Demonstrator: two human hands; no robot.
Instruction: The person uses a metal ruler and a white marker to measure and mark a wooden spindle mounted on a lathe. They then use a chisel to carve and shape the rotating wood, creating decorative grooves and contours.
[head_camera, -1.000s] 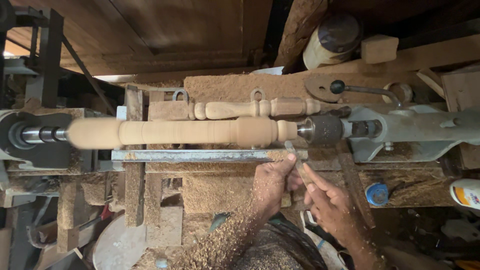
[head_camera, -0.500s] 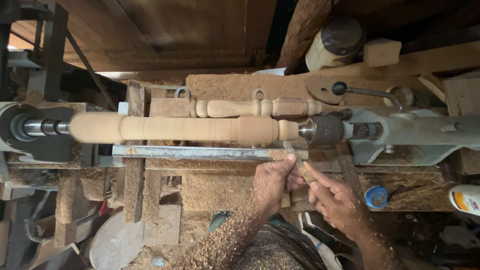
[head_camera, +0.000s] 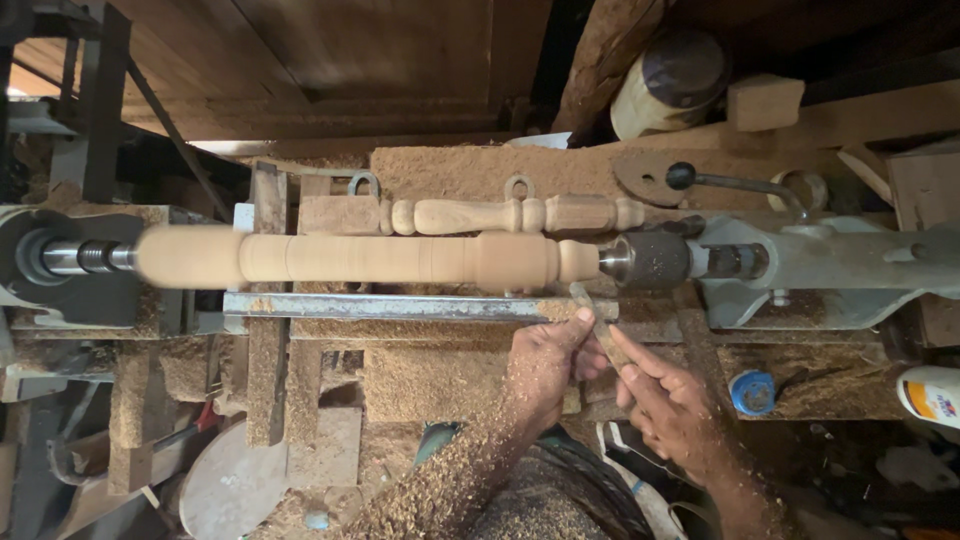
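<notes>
Far to the left of both hands, the lathe headstock (head_camera: 60, 262) drives the wooden spindle blank (head_camera: 360, 258), which runs across above the hands to the tailstock centre (head_camera: 650, 262). Behind it, well above the hands, a finished turned baluster (head_camera: 500, 214) lies as a pattern. The metal tool rest (head_camera: 400, 306) runs just beyond the fingertips. The left hand (head_camera: 545, 360), dusted with sawdust, is closed around the front of a turning chisel (head_camera: 592, 315), pinching it down near the rest. The right hand (head_camera: 675, 405), just beside it, grips the tool further back. The chisel tip sits at the blank's right end, near the tailstock. To do this cut well, I judge the tool should stay pressed firmly on the rest, fed in lightly, with fingers kept behind the rest, clear of the wood.
</notes>
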